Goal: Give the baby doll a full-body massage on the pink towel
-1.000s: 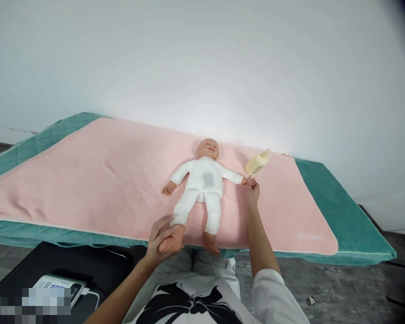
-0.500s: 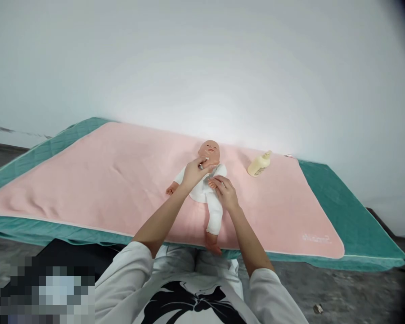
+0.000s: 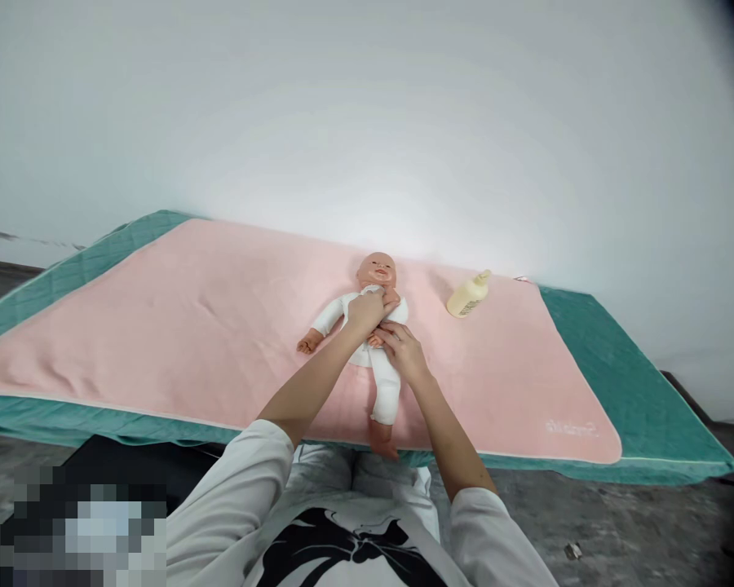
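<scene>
It looks like a baby-care training room: a padded bed point(image 3: 617, 359) with pink towel point(image 3: 189, 326), doll point(image 3: 376, 326), lotion bottle point(image 3: 468, 295) at two o'clock.

doll point(image 3: 386, 381): peach-pink head and limbs, plain white suit
towel point(image 3: 177, 326): pale pink, plain, with faint white lettering near 1 corner
mattress cover point(image 3: 593, 342): teal green, with a thin white edge line
bottle point(image 3: 466, 297): cream yellow, darker print on its label
wall point(image 3: 367, 114): plain white-grey
shirt point(image 3: 342, 546): white, with a black pattern on the front
floor point(image 3: 636, 522): mottled dark grey
</scene>
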Motion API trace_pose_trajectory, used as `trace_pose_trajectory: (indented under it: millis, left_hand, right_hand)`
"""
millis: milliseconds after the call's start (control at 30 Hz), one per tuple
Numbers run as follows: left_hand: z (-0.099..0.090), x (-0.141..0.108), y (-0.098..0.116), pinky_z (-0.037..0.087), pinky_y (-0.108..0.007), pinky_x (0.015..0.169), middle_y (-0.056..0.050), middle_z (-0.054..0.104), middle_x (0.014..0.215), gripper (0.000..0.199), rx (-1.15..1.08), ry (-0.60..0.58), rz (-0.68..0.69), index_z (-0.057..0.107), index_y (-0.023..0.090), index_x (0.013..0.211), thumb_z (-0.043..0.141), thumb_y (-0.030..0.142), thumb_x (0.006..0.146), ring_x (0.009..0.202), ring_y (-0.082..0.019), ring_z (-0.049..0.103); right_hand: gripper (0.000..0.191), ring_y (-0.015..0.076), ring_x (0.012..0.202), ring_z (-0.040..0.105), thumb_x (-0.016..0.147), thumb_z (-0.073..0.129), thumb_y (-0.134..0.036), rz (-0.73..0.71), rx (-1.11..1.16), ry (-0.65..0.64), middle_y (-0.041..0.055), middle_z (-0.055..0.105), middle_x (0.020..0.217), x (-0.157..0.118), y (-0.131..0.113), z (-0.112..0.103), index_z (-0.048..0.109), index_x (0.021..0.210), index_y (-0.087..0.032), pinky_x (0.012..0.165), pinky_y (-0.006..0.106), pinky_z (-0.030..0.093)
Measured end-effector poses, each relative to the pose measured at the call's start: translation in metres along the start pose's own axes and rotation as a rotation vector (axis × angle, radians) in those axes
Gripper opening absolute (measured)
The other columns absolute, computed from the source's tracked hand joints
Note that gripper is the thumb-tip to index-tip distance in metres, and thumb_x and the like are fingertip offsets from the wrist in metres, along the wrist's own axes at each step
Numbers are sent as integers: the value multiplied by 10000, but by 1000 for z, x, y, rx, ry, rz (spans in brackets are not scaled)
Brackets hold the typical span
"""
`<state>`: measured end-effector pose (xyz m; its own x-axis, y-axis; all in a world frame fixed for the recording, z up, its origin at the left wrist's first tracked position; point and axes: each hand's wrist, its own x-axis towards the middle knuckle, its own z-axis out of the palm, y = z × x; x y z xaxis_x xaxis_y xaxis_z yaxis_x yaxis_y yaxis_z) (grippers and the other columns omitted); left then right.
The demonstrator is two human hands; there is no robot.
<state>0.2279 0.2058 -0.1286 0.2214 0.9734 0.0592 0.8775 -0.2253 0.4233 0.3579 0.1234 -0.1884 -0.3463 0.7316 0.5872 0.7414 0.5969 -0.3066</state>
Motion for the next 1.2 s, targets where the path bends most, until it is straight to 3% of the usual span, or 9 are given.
trace_pose_trajectory:
  millis: [200,333,467,567,700,867,967,1067,1200]
  left_hand:
    - [-11,-5,-2,449,-331,764,-142,689,1039,526,-126,-3,3,593,165,1096,463,633,894,978,-290,659]
    - [-28,-23,-11,450,-313,770,-99,686,977,495,-326,114,44,585,169,1068,521,618,870,937,-254,651]
    - [-46,-60,-30,485,-313,805,-66,666,1007,449,-569,127,300,569,165,1053,630,541,816,944,-228,634]
    - [-52,-100,-48,499,-364,892,-97,655,1130,489,-524,61,471,559,160,1162,685,445,786,1045,-255,622]
    - [-34,-157,-76,392,-493,1088,-75,672,1203,364,-320,25,704,640,244,1152,640,269,788,1258,-288,528]
    - [14,-207,-117,365,-495,1127,-50,676,1253,353,-100,107,793,657,281,1175,564,142,864,1313,-238,508]
    - [31,-225,-131,378,-495,1120,-75,632,1326,362,-56,175,817,611,248,1257,531,184,910,1372,-246,449]
    - [36,-239,-140,389,-503,1111,-127,540,1425,448,-64,177,801,535,199,1354,501,217,908,1401,-269,407]
    - [34,-244,-159,474,-442,1019,-102,646,1281,426,-150,382,677,613,211,1234,427,98,867,1245,-239,557]
  right_hand:
    - [337,226,1137,584,931,542,-238,25,15,-29,57,643,1181,2,-4,-7,636,1244,-322,940,388,565]
    - [324,228,1116,585,925,532,-227,85,68,36,68,644,1184,0,-2,-19,630,1226,-292,972,403,535]
    - [316,229,1117,596,896,560,-315,311,225,256,89,640,1185,-8,16,-33,601,1199,-237,989,430,510]
    - [443,223,1140,596,869,556,-403,601,325,443,119,605,1252,-19,39,-42,513,1263,-205,952,408,524]
    - [600,229,1166,583,812,576,-450,954,325,564,155,543,1347,-39,74,-49,421,1333,-197,931,377,511]
    - [532,230,998,635,765,595,-453,1130,331,417,143,644,1149,-56,93,-51,549,1196,-145,857,355,522]
    - [496,244,1026,622,780,578,-442,1076,267,417,155,638,1167,-61,75,-55,574,1168,-133,848,360,520]
    - [452,263,1136,582,835,535,-476,962,226,481,151,610,1236,-74,36,-54,588,1154,-162,891,388,509]
    - [328,258,974,659,868,529,-442,855,347,255,106,673,1119,-111,-25,-33,618,1097,-225,806,421,559]
